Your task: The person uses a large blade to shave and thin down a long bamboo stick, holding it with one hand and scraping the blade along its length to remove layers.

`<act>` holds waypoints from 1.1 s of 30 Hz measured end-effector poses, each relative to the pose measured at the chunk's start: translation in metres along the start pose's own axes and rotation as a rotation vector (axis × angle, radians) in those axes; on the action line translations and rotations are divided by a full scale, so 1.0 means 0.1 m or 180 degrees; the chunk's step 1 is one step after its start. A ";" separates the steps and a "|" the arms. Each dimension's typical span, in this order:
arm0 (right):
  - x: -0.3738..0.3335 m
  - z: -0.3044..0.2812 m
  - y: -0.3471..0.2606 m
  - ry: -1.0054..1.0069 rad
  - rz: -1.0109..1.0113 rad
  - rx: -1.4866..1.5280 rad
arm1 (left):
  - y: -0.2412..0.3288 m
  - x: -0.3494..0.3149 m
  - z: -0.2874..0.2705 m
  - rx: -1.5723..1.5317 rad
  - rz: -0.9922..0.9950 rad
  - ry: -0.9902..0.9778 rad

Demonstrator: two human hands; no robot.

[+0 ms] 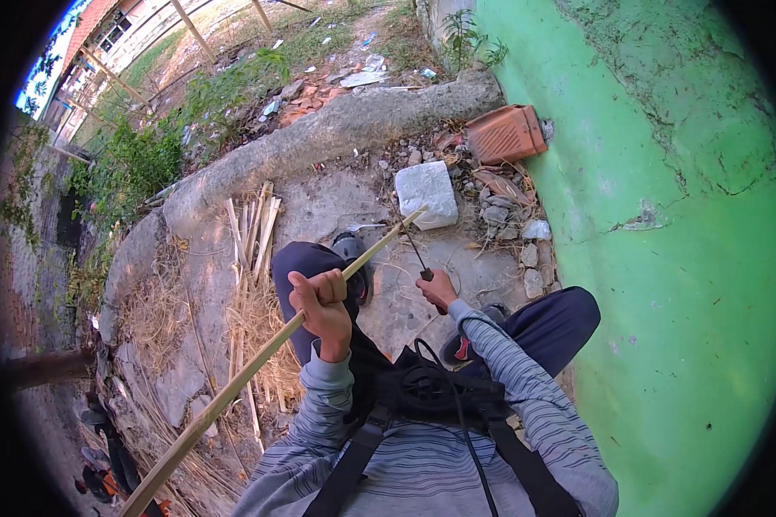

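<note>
Head view: left hand (324,312) clamps the bamboo strip (240,382), probably light, stiff, best held mid-length; right hand (440,290) grips a knife (426,274).

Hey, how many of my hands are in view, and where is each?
2. Your left hand is closed around the strip; your right hand holds the tool, below the white block in the picture. Some fingers are hidden.

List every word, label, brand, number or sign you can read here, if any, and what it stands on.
None can be read.
The strip, white block and green wall show no lettering.
Any print on the distant litter is too small to tell.
</note>
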State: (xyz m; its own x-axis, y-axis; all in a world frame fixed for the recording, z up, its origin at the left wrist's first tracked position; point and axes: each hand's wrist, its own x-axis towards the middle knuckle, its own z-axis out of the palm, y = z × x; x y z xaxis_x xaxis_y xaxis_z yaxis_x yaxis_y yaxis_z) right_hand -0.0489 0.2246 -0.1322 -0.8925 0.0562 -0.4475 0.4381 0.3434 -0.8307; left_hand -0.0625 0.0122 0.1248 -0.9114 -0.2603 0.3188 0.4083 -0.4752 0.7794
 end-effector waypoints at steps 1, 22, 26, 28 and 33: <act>0.04 -0.02 0.07 0.0023 0.0388 0.0197 | -0.01 -0.01 0.02 -0.0011 0.0008 -0.0002; 0.15 -0.16 0.39 0.0163 0.1007 0.0850 | 0.09 -0.05 0.00 0.0595 0.0114 -0.0976; 0.06 -0.09 0.49 0.0257 0.1046 0.0821 | 0.10 0.06 0.02 0.0506 -0.0100 -0.0854; -0.01 -0.05 0.43 0.0190 0.0902 0.0838 | 0.10 0.27 0.07 0.0323 -0.0349 -0.0491; -0.15 -0.12 0.19 0.0304 0.0459 0.0595 | -0.05 1.07 0.43 0.0149 -0.0473 -0.0145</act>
State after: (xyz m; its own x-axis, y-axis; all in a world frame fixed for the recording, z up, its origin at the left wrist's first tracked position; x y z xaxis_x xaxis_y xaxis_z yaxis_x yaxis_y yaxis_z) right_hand -0.0285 0.2415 -0.1372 -0.8215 0.1832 -0.5400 0.5660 0.1466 -0.8113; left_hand -0.1641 0.0226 0.1782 -0.9634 -0.1513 0.2215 0.2671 -0.4657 0.8437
